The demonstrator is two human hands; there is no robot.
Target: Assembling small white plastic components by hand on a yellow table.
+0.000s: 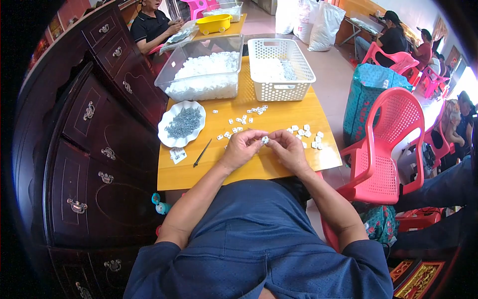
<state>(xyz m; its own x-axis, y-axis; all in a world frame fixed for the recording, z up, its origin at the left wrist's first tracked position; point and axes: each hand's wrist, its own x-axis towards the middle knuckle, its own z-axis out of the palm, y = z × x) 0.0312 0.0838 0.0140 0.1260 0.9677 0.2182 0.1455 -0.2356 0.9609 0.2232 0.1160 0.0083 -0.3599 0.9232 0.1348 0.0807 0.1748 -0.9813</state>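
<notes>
Pieces (pixel 307 133) on table (pixel 308 110); floor (pixel 328 72) perhaps tiled

a dark wooden cabinet (pixel 129 159) with ornate metal handles (pixel 89 110) filled the left of the frame, its glossy front bowed by the lens. a yellow wooden table (pixel 321 117) stood in the centre, and a second yellow table (pixel 241 25) lay beyond it at the top. pale, pinkish flooring (pixel 326 70) ran toward the upper right, where an orange wall (pixel 366 11) met a paler one. a red plastic armchair (pixel 398 114) stood right of centre, with pink chairs (pixel 391 59) farther back. bright light (pixel 467 82) glared at the right edge.
</notes>
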